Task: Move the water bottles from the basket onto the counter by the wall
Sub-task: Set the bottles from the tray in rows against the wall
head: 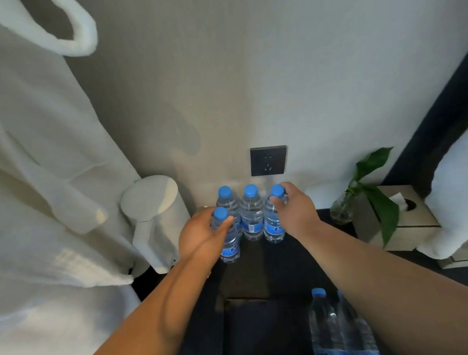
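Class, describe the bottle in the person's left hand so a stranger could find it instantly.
Start at the dark wall socket; below it, three blue-capped bottles stand in a row on the dark counter. The bottle held by the left hand is the fourth bottle, alone in front of the row's left end.
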`<action>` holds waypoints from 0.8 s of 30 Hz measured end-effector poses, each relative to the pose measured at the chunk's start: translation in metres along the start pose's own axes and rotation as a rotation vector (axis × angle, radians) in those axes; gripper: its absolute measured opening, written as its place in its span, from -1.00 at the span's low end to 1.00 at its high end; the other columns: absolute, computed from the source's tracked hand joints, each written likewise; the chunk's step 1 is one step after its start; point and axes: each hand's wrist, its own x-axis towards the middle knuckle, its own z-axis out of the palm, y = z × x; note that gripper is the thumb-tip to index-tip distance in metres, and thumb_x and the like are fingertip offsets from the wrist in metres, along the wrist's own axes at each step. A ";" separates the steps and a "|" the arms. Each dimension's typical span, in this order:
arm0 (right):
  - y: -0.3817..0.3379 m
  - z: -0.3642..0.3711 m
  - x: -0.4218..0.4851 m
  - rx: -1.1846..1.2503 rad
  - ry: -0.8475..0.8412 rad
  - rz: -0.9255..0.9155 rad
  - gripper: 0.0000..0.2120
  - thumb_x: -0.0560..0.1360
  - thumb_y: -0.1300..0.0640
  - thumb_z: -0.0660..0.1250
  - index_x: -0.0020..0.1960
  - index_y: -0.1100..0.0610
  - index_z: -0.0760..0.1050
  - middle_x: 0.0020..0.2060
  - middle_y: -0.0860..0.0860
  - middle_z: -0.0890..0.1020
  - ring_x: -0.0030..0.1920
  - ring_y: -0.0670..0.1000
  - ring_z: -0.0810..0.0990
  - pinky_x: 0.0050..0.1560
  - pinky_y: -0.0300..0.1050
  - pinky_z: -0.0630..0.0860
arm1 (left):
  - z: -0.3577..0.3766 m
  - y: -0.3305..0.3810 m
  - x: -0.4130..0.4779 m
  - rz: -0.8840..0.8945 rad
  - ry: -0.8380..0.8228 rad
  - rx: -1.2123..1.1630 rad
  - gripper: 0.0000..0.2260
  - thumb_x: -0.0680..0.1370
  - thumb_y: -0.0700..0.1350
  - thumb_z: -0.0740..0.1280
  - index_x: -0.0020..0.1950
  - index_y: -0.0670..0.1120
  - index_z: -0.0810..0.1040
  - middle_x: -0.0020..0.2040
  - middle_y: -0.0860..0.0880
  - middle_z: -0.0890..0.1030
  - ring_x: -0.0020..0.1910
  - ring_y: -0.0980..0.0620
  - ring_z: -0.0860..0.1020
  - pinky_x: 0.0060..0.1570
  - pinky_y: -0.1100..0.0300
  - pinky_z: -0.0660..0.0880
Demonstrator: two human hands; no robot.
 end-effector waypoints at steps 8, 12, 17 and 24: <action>0.013 0.007 -0.008 0.075 -0.057 0.072 -0.64 0.57 -0.09 0.39 0.32 -0.08 0.41 0.01 -0.14 0.63 -0.05 -0.12 0.62 -0.17 -0.20 0.49 | 0.011 -0.001 -0.002 -0.052 0.017 -0.078 -0.72 0.48 0.26 0.42 0.03 0.14 0.50 -0.06 0.17 0.61 -0.10 0.16 0.57 -0.13 0.18 0.48; 0.032 0.009 -0.024 0.021 -0.132 0.134 -0.50 0.57 -0.07 0.40 0.45 -0.03 0.34 0.19 -0.02 0.63 0.04 -0.02 0.64 -0.04 -0.06 0.61 | 0.015 0.000 -0.009 -0.107 -0.018 -0.090 -0.67 0.48 0.25 0.45 0.11 0.18 0.43 0.01 0.19 0.61 -0.03 0.15 0.57 -0.05 0.14 0.51; 0.064 0.004 -0.058 -0.161 -0.229 0.250 -0.45 0.61 -0.11 0.36 0.52 0.06 0.35 0.37 0.07 0.55 0.26 0.08 0.59 0.20 -0.04 0.54 | 0.024 -0.017 -0.034 -0.137 -0.131 -0.004 -0.57 0.52 0.19 0.46 0.29 0.04 0.50 0.18 0.02 0.63 0.16 -0.01 0.60 0.09 0.11 0.52; 0.089 -0.018 -0.119 -0.253 -0.358 0.230 -0.73 0.67 -0.04 0.30 0.33 -0.02 0.53 0.17 -0.09 0.65 0.11 -0.11 0.61 0.14 -0.17 0.53 | 0.055 -0.033 -0.109 -0.187 -0.499 0.235 -0.60 0.60 0.17 0.37 0.34 -0.03 0.57 -0.06 0.08 0.69 0.07 0.06 0.65 0.10 0.18 0.53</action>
